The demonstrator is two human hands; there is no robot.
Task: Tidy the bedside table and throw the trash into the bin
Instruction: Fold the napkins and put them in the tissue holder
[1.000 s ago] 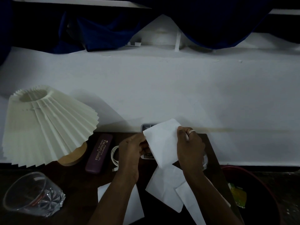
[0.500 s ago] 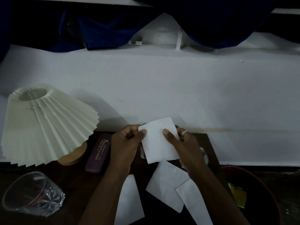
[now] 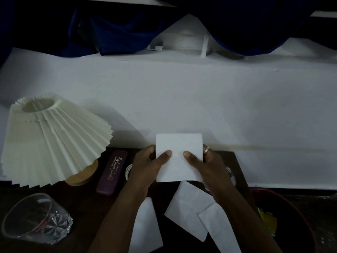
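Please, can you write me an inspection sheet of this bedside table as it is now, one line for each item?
Surface: dark wooden bedside table, dimly lit.
Job's things: folded white paper held above the table; left sheet, middle sheet and right sheet lie flat near the front; red bin right of the table, yellow wrapper inside.
Clutter: pleated lamp, purple spectacle case, cut-glass tumbler; a second glass partly hidden by the right hand.
Grips: left hand and right hand each pinch the folded paper, thumbs on top.
Cables: white coiled cable beside the left hand.
Surroundings: white wall, blue curtain above.
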